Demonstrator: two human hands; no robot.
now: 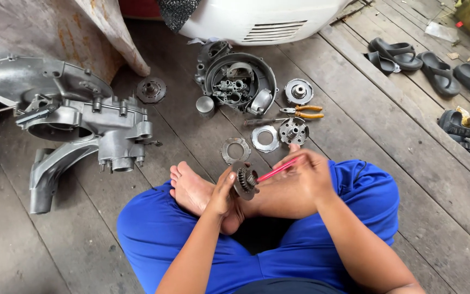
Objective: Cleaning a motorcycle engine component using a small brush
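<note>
Left hand [221, 190]: its grip was wrapped round a small round gear part [245, 180], holding it upright over the crossed legs, the toothed face turned toward the other hand.
Right hand [307, 170]: its fingers pinched a thin pink tool [278, 169] in a narrow grip, the tip resting against the middle of the gear part.
Gear part: in the air just above a bare foot [189, 188], between the two hands.
Floor [387, 125]: grey wooden planks, with the person sitting cross-legged in blue trousers [153, 228].
Just ahead of the hands: two flat metal rings [235, 150], side by side, and a round hub [293, 131] beside them.
Further ahead: orange-handled pliers [304, 112], a second round hub [298, 91], a small metal cup [205, 105] and a round engine cover [239, 81].
Left side: a big grey engine casing [77, 122] lying on the planks.
Far right: dark sandals [409, 57], well apart from the hands.
</note>
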